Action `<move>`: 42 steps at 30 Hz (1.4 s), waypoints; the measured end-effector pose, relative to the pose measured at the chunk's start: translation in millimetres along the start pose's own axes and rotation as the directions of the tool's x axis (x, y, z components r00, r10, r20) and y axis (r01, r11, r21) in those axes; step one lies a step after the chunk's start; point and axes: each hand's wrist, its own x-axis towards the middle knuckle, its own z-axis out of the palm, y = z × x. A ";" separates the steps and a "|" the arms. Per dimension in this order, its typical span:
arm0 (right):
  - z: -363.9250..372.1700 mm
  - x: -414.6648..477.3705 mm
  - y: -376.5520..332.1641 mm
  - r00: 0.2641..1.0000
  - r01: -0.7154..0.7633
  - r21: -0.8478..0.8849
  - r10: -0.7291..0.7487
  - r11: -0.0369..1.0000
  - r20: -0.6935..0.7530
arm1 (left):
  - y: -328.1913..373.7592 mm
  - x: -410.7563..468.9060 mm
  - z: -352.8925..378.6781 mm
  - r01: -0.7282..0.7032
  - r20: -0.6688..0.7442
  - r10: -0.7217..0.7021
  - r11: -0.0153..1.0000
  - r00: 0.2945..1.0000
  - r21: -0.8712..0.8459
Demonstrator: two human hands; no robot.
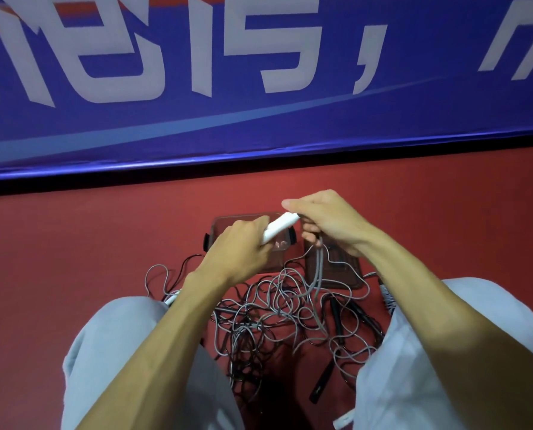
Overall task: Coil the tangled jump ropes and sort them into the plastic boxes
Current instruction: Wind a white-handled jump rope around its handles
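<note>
a blue banner [259, 128] with big white characters fills the far wall, and below it runs a red floor [72, 243]. the person sits on that floor, pale grey trouser legs [110, 352] spread to either side, both bare forearms reaching forward between the knees.

between the legs lies the tangle of jump ropes [277, 308]: thin grey and black cords looped over one another in a loose heap. it spreads from the knees up to the near edges of the two boxes. black handles [335, 311] lie in its right part, a ribbed pale handle [388, 297] sits beside the right knee, and another white one [170, 299] peeks out by the left forearm.

beyond the heap stand two clear plastic boxes side by side on the floor. the left box [228, 221] has black clips on its sides and is partly hidden behind the left hand; the right box [346, 274] lies under the right wrist, with cords trailing over it.

the left hand [240, 246] has its grip closed round the lower end of a white handle [279, 228], held slanting above the left box. the right hand [324, 218] meets the handle's upper end, its fingers curled round grey strands [316, 268] that hang down into the tangle.
</note>
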 end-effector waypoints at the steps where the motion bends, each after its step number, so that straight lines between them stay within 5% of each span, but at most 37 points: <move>1: 1.2 0.5 -0.3 0.999 0.015 0.016 -0.014 1.000 -0.029 | 0.6 0.4 0.7 0.009 0.014 -0.008 0.997 1.000 -0.075; 7: -6.4 6.7 -3.5 0.940 0.113 0.355 0.016 0.928 -0.342 | 10.3 0.1 -5.2 0.073 0.036 -0.063 0.891 0.997 -0.448; 15: -2.5 3.2 -4.2 0.870 0.199 0.362 0.006 0.911 -0.493 | 18.7 2.7 2.8 0.087 -0.166 -0.156 0.928 0.974 -0.362; 20: -3.5 1.8 -7.5 0.975 0.149 0.366 -0.076 0.919 -0.208 | 15.7 8.0 3.1 0.141 -0.176 -0.262 0.851 0.949 -0.506; 25: 5.8 6.2 8.9 0.989 0.125 -0.166 -0.110 0.978 0.097 | 9.8 12.7 -6.9 0.154 -0.065 -0.491 0.392 0.869 -0.907; 32: 14.5 14.0 18.9 0.960 0.251 -0.525 -0.138 0.813 0.245 | 12.3 10.2 -14.6 0.105 0.012 -0.498 0.160 0.867 -0.982; 42: 32.8 12.2 29.3 0.912 0.139 -0.462 0.068 0.876 0.404 | -5.0 9.9 -27.7 -0.033 0.009 -0.526 -0.069 0.850 -0.997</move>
